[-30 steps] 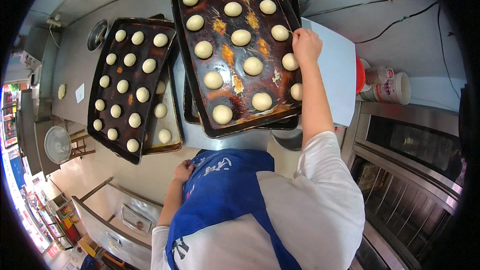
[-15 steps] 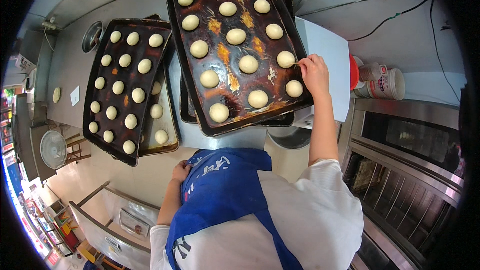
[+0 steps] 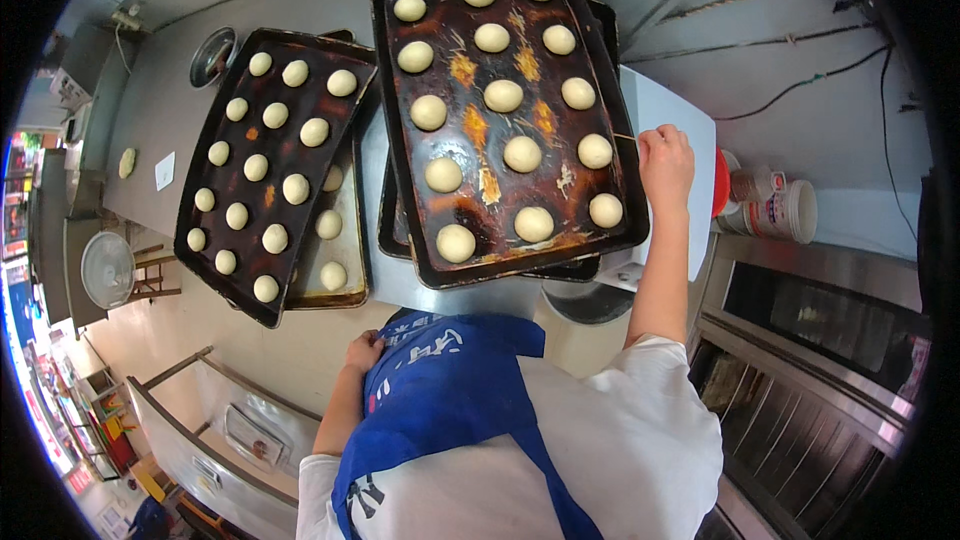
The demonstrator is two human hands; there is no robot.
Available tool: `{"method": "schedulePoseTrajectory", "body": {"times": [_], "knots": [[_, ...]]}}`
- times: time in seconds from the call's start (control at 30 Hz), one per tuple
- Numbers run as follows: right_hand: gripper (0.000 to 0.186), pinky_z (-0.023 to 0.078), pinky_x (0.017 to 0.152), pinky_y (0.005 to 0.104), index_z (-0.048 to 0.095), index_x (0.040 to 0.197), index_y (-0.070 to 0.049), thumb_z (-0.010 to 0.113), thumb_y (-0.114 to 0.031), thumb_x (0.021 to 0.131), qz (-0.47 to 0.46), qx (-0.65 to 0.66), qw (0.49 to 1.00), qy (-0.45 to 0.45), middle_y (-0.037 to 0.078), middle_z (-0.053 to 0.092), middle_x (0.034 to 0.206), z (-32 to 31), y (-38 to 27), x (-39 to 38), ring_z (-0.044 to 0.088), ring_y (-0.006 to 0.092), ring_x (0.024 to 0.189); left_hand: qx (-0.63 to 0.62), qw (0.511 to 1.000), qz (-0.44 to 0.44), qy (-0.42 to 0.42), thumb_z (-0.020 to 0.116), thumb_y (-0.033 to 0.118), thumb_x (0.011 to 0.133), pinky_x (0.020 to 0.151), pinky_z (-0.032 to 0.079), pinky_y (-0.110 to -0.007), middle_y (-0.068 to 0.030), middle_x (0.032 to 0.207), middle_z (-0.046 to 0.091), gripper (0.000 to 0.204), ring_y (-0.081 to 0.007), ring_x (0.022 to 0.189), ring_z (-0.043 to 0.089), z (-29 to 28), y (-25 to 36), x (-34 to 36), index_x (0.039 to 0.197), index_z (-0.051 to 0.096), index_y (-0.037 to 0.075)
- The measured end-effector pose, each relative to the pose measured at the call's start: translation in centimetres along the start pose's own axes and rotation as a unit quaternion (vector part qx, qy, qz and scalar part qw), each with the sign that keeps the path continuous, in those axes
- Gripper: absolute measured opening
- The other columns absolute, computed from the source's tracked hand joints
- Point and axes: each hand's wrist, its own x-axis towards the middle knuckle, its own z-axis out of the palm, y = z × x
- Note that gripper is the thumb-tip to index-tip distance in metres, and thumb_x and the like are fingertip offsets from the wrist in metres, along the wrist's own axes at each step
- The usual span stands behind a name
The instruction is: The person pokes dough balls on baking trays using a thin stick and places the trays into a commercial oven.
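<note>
Right hand [image 3: 665,162], loosely curled and touching the right edge of the dark tray [image 3: 585,240] of dough balls [image 3: 522,153] stacked at centre, should grip firmly and slide it level, while the left hand [image 3: 362,351] rests closed at the blue apron [image 3: 450,380], holding nothing.

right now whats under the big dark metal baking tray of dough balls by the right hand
Beneath the big dark metal baking tray at least one more dark tray shows, its edges sticking out. What lies on that lower tray is covered. The right hand is at the edge.
</note>
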Motion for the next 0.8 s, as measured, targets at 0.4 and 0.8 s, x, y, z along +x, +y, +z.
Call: {"method": "schedulePoseTrajectory", "body": {"times": [0.4,0.8], "knots": [[0.003,0.047,0.076,0.039,0.065,0.081,-0.009,0.064,-0.012,0.08,0.06,0.202,0.978,-0.002,0.007,0.061,0.085,4.5,-2.8,4.4,0.059,0.0292,0.087,-0.256,0.958,0.126,-0.034,0.057,0.034,0.09,0.094,0.045,-0.034,-0.0163,0.117,0.063,0.047,-0.0236,0.107,0.06,-5.0,10.7,-5.0,0.123,0.056,0.001],[0.004,0.044,0.069,0.0385,0.064,0.073,-0.01,0.063,-0.014,0.075,-0.227,0.152,0.961,0.046,0.004,0.057,0.078,11.1,-20.0,16.6,0.057,0.0238,0.08,-0.261,0.939,0.21,-0.075,0.048,0.036,0.097,0.095,0.042,-0.035,-0.0166,0.114,0.063,0.044,-0.0232,0.107,0.057,-5.8,21.9,-6.4,0.12,0.057,-0.001]]}}
